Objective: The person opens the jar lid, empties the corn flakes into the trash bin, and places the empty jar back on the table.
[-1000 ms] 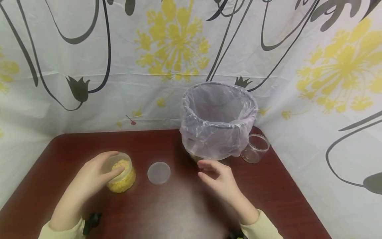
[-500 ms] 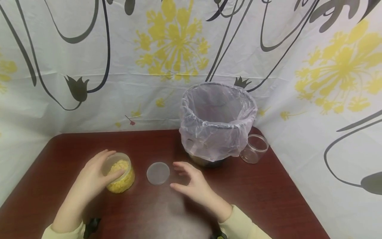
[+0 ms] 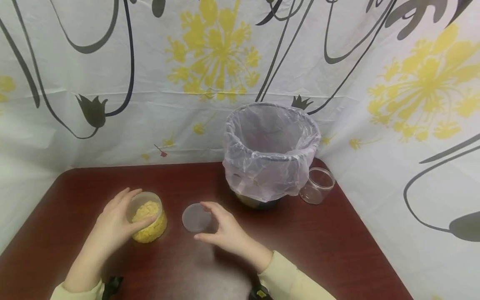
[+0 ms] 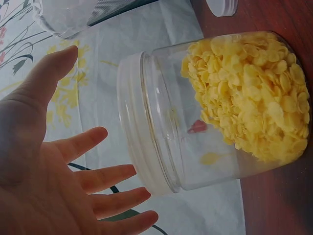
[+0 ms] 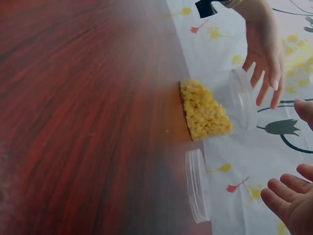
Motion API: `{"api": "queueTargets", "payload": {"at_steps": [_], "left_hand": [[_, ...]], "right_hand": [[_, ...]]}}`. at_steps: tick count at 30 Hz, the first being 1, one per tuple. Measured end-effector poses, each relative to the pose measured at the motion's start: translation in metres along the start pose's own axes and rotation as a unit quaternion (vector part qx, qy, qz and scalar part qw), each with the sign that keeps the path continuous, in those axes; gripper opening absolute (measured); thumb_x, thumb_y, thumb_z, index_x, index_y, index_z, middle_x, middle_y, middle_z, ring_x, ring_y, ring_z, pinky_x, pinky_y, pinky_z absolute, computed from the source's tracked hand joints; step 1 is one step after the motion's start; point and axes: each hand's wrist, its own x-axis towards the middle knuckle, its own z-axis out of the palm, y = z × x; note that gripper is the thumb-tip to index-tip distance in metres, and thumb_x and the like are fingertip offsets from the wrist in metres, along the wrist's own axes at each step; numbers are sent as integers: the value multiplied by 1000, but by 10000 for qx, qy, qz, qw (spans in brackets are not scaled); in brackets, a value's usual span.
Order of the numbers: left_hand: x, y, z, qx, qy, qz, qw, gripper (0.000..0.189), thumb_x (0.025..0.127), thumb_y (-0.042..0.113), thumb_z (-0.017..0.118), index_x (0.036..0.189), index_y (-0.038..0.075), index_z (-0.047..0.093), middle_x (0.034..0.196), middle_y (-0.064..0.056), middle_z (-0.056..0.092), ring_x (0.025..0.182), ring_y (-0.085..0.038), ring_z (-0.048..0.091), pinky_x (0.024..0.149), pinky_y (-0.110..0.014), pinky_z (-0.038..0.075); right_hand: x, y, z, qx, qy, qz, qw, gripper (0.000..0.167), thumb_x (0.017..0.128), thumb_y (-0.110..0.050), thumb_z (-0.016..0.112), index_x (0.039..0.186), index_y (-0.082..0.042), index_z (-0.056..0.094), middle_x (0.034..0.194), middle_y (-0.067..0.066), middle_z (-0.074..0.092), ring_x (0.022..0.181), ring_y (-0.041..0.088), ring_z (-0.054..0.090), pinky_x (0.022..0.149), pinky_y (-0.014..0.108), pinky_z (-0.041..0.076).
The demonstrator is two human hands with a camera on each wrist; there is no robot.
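A clear plastic jar [image 3: 160, 225] partly filled with yellow cornflakes [image 4: 249, 98] stands upright at the left of the table. My left hand [image 3: 112, 227] is beside its mouth, thumb and fingers spread; in the left wrist view the fingertips are close to the rim and curl round nothing. To the jar's right lies a round translucent lid [image 3: 193, 218], flat on the table. Over the lid's right edge hovers my right hand [image 3: 228, 233], thumb and fingers apart with a gap to the lid [image 5: 196, 186] in the right wrist view.
A bin [image 3: 268, 175] lined with a thin plastic bag stands at the back right. Next to it is another clear jar [image 3: 316, 187] without flakes, near the right edge of the dark red table [image 3: 330, 250]. Flower-printed sheeting [image 3: 150, 104] rises behind and at the sides.
My right hand has moved left from in front of the bin to the lid. My left hand stays by the cornflake jar, its fingers slightly straighter. The jar and lid have not moved.
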Motion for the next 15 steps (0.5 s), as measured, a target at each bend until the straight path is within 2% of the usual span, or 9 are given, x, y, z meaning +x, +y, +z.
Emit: {"api": "queueTargets", "payload": {"at_steps": [8,15], "left_hand": [[2,-3,-1,80,-133,-87,9998,87,70,48,82,135,1,46,139,-35,35,123,-55,33,90,-71,27],[3,-5,0,101,-162,90,9998,92,67,46,84,137,2,45,138,-36,36,122,-55,34,89,-71,28]], "right_hand": [[11,5,13,-750,-312,40,9967,88,71,-31,85,142,-3,40,138,9,46,126,16,45,101,29,37],[22,11,25,-1130,-515,-17,9923,94,70,-36,85,144,-4,36,142,10,43,132,17,38,105,29,32]]}}
